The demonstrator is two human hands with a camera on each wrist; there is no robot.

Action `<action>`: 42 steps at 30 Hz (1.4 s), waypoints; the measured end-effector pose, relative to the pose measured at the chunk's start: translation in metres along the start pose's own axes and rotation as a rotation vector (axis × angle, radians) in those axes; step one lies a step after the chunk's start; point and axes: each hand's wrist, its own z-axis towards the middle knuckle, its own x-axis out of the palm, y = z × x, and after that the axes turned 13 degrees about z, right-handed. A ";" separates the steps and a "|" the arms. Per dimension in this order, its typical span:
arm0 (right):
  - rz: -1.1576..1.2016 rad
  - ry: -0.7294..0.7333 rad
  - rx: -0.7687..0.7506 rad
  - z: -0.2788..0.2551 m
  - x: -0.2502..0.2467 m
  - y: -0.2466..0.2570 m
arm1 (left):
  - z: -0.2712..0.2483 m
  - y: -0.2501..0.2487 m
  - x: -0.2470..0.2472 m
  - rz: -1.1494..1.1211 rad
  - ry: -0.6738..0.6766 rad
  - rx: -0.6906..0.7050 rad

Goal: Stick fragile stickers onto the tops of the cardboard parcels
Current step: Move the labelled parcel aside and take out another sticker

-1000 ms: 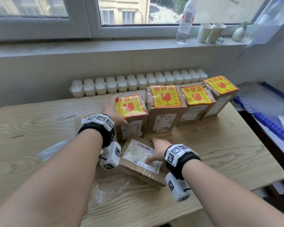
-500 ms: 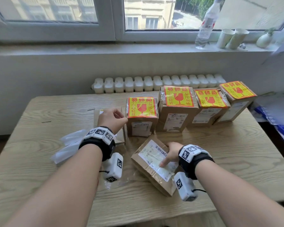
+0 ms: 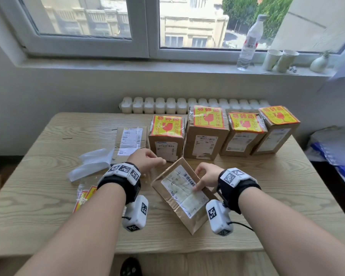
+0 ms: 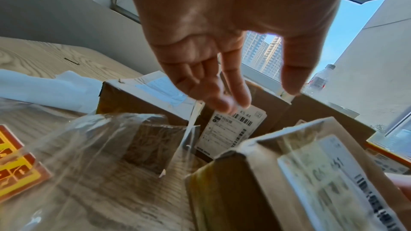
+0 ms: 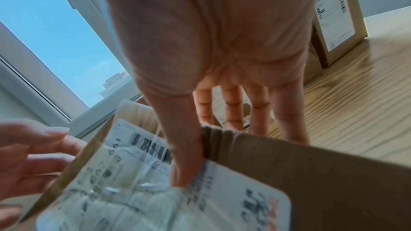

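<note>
The bench (image 3: 48,196) carries, along its 12 to 2 o'clock edge, a row of four upright cardboard parcels, each already bearing a yellow-and-red fragile sticker on its top; the leftmost of them (image 3: 166,136) is the one my left hand was pressing a second ago. At 11 o'clock, just beside that row, a flat parcel (image 3: 130,142) lies with its shipping label up and no sticker. At the centre, the unlabelled parcel (image 3: 184,194) lies skewed, label face up, nearer to me than it was a second ago.

My right hand (image 3: 206,177) grips that parcel at its right edge: in the right wrist view the thumb lies on the label and the fingers (image 5: 231,108) drop behind the far wall. My left hand (image 3: 145,159) has left the stickered top and now hangs just above the bench at 10 o'clock of the central parcel, fingers loosely bent, holding nothing.

At 8 o'clock, the remaining stickers (image 3: 84,198) lie in a clear plastic bag (image 4: 106,147), beside a white wrapper (image 3: 94,160).

Judgement: four tops are done; the central parcel is next, and my free hand must still fetch a sticker.
</note>
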 end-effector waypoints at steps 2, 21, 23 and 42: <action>0.019 -0.016 -0.053 -0.007 -0.004 -0.003 | -0.011 -0.009 0.001 -0.010 0.109 0.025; 0.328 -0.108 -0.204 -0.029 -0.020 -0.034 | -0.041 -0.051 0.012 0.131 0.164 0.071; 0.313 -0.095 -0.213 -0.029 -0.017 -0.032 | -0.041 -0.055 0.015 0.204 0.078 0.101; 0.294 -0.080 -0.283 -0.033 -0.006 -0.003 | -0.044 -0.042 0.018 0.486 0.130 0.077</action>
